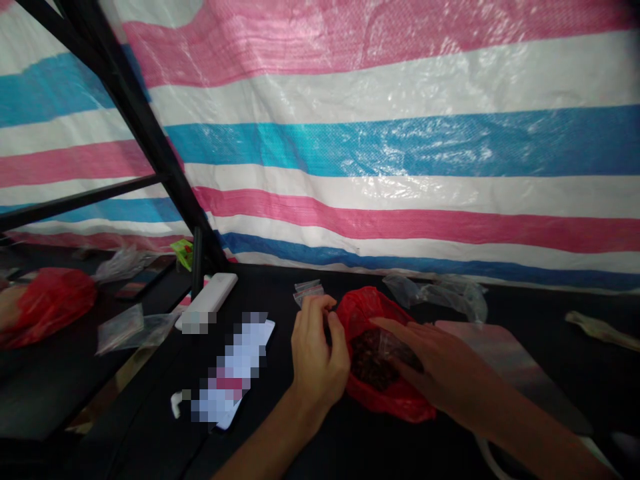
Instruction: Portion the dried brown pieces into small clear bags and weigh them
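A red plastic bag lies with its mouth spread, and many small dark brown pieces fill it. Into its right side reaches my right hand, with a small clear plastic bag between thumb and fingers. Just left of the red bag is my left hand, loosely curled, with a gap between thumb and fingers and nothing visible in it. Beyond its fingertips lie several small clear zip bags.
Left of my hands lie a lit phone, a white earbud and a white oblong device. Crumpled clear plastic and a flat pale panel are at right. Another person's hand touches a red bag far left.
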`<state>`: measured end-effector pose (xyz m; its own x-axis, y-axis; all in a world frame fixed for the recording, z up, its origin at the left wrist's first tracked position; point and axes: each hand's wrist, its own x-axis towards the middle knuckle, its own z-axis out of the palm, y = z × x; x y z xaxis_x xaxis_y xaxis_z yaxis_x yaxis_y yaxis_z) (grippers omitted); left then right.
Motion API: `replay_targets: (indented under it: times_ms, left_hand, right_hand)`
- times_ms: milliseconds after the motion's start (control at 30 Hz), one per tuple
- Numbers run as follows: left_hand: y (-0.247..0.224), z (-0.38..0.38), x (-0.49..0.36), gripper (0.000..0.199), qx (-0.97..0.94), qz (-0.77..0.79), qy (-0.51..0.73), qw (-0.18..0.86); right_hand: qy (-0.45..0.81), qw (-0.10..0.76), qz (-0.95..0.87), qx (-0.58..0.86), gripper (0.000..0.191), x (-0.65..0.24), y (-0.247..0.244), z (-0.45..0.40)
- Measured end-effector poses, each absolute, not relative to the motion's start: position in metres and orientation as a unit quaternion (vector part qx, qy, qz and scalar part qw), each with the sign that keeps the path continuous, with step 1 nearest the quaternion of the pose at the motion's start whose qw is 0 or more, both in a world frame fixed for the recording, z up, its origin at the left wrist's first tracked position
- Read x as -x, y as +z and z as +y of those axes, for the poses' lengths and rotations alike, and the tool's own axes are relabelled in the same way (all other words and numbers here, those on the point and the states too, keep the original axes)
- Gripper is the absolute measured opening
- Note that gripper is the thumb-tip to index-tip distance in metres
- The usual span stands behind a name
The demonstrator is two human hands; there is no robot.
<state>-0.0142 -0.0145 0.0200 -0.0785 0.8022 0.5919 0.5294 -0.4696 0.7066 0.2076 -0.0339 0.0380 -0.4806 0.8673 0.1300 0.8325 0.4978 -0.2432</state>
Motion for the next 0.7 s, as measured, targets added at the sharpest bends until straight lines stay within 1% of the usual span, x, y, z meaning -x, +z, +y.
replay_targets:
  times_ms: [267, 333, 433, 500, 533, 633, 700]
  left_hand:
    - [0.017, -0.014, 0.014, 0.015, -0.669, 0.504, 0.531, 0.128]
    - [0.017, -0.014, 0.014, 0.015, -0.667, 0.505, 0.533, 0.126]
    - [0.018, -0.014, 0.014, 0.015, -0.665, 0.506, 0.537, 0.116]
    - [0.018, -0.014, 0.014, 0.015, -0.663, 0.508, 0.537, 0.115]
    - [0.018, -0.014, 0.014, 0.015, -0.663, 0.509, 0.537, 0.116]
    - [0.019, -0.015, 0.014, 0.015, -0.664, 0.508, 0.536, 0.116]
    - [0.019, -0.016, 0.013, 0.015, -0.665, 0.507, 0.537, 0.112]
  right_hand:
    - [0.103, 0.186, -0.841, 0.498, 0.047, -0.21, 0.044, -0.036]
    - [0.133, 0.2, -0.824, 0.512, 0.043, -0.214, 0.05, -0.037]
    - [0.202, 0.242, -0.772, 0.552, 0.041, -0.235, 0.06, -0.038]
    - [0.242, 0.28, -0.735, 0.569, 0.047, -0.259, 0.062, -0.038]
    - [0.258, 0.274, -0.722, 0.58, 0.049, -0.272, 0.062, -0.038]
    - [0.286, 0.252, -0.701, 0.603, 0.048, -0.311, 0.051, -0.043]
    - [0.291, 0.236, -0.713, 0.593, 0.051, -0.329, 0.043, -0.049]
